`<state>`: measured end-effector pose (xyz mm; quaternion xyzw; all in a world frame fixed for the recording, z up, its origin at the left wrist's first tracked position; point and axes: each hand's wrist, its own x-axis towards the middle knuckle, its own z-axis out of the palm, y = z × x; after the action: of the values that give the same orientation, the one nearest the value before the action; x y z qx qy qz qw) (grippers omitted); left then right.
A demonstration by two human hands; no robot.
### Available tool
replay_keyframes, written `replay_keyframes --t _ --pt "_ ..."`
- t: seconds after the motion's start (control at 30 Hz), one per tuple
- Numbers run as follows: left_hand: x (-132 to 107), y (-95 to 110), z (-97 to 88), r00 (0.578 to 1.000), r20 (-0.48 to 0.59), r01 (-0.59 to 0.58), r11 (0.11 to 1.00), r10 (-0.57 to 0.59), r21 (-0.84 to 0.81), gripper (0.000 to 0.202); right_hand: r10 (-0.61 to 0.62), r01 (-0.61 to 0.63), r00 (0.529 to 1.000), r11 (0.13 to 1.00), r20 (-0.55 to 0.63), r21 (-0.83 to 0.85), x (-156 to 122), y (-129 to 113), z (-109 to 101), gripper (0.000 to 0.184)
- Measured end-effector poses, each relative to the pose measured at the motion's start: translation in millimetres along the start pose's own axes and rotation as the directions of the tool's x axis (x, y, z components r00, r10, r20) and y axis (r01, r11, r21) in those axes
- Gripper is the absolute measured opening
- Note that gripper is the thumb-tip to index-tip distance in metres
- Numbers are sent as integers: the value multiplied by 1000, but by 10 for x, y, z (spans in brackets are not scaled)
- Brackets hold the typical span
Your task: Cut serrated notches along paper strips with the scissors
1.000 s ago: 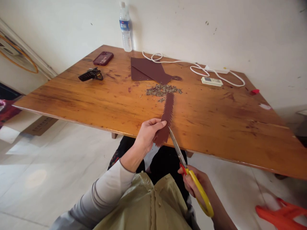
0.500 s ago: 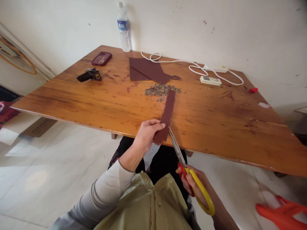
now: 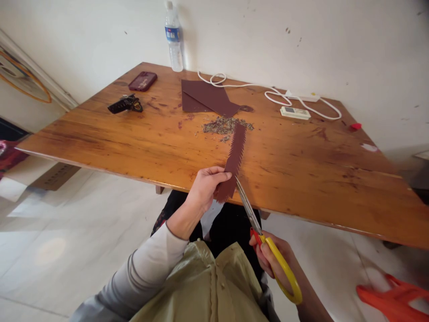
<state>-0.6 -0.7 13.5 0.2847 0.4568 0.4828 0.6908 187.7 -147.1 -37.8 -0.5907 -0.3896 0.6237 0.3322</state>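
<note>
A long maroon strip [image 3: 237, 145] with saw-toothed edges is pinched between the thumb and fingers of my left hand [image 3: 208, 185], near the table's front edge. Its far end reaches a heap of small scraps [image 3: 217, 125]. My right hand [image 3: 273, 255] is closed around the red and yellow handles of a pair of scissors [image 3: 248, 208]. The scissor tips touch or nearly touch the strip's right edge, just beside my left thumb. Whether the blades have paper between them is too small to tell.
On the wooden table [image 3: 301, 165] lie larger maroon sheets [image 3: 204, 96], a phone [image 3: 143, 81], a black hair clip [image 3: 125, 103], a white cable [image 3: 248, 85] and a small white device [image 3: 295, 112]. A plastic bottle [image 3: 174, 42] stands by the wall. An orange-red object [image 3: 392, 295] is at lower right.
My right hand and the scissor handles have shifted very slightly right and down, with the handles drawn closer together. My left hand and the strip stay in place.
</note>
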Motion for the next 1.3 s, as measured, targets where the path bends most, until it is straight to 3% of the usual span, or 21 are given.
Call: replay_keyframes --t 0.27,0.5,1.17,1.3 --pt "5 1 1 1000 -26 6 1000 -6 -14 21 -9 8 1000 996 -16 -85 -11 -81 27 53" --pt "24 -26 5 998 -60 -16 999 14 -33 21 -140 148 988 980 71 -134 57 -27 62 71" --pt "37 -56 6 999 -42 -27 997 24 -78 23 -37 42 997 997 -65 68 21 67 252 60" --pt "44 -66 3 999 -33 -36 990 32 -136 25 -4 6 999 998 -34 70 40 68 200 63"
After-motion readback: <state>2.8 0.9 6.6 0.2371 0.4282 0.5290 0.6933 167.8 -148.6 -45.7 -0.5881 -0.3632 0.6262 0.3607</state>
